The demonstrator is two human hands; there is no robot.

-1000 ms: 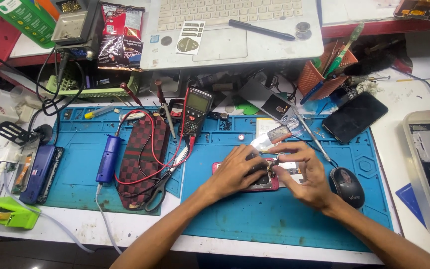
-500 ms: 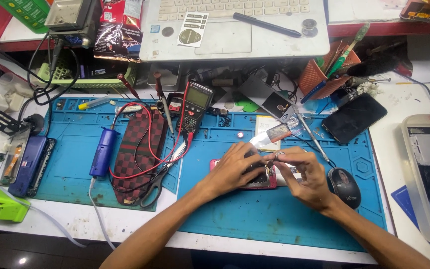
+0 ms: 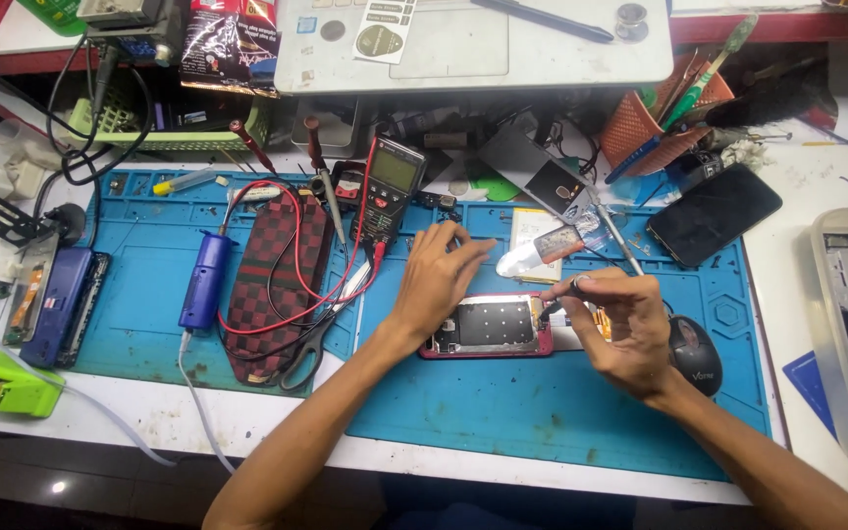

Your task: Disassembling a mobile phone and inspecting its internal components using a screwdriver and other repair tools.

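Note:
An opened phone with a red frame (image 3: 491,327) lies flat on the blue work mat (image 3: 503,412), its metal inner plate showing. My left hand (image 3: 439,275) rests on the phone's left end, fingers spread and raised toward the top edge. My right hand (image 3: 620,319) is pinched around a thin tool (image 3: 559,291) whose tip points at the phone's right end. A small battery or flat part in clear wrap (image 3: 540,245) lies just behind the phone.
A multimeter (image 3: 390,186) with red and black leads, a checked pouch (image 3: 277,285), scissors (image 3: 311,339), a blue tool (image 3: 203,280), a black mouse (image 3: 694,353), a dark phone (image 3: 714,214), a tool cup (image 3: 655,118) and a laptop (image 3: 473,44) surround the mat.
My left hand has lifted its fingers off the phone, uncovering the inner plate. My right hand has drawn back to the phone's right end with the tool.

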